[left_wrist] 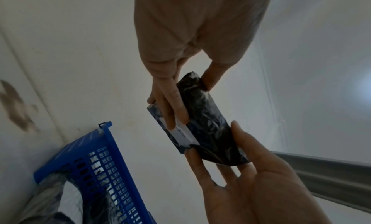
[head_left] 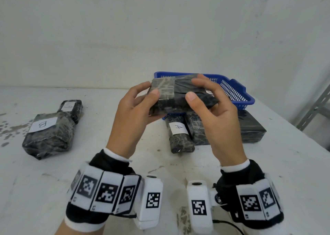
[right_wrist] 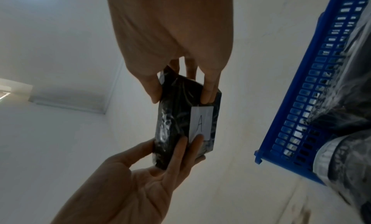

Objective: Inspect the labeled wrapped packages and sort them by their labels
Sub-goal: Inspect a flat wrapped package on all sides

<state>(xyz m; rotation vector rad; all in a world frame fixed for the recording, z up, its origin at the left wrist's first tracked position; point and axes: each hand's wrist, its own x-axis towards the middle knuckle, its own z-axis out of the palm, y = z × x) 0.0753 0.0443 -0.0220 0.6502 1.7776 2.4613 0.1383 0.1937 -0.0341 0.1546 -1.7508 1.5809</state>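
Head view: you've got the package (head_left: pixel 180 97) pinched end to end in both grips, left hand (head_left: pixel 132 113) and right hand (head_left: pixel 216 116), held up in front of the blue basket (head_left: pixel 237 90). The right wrist view shows its label (right_wrist: pixel 200 121) reads A, so I'd say inspection's done; next it joins the A package (head_left: pixel 178 134) on the counter (head_left: pixel 160 163), just in front of the basket.

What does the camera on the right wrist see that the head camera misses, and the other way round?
Only the right wrist view shows the white label on the held package's far side, marked A. Only the head view shows the sorted piles on the table: the B package at left and the A package in front of the basket. Both show the left hand and right hand gripping the held package, plus the blue basket.
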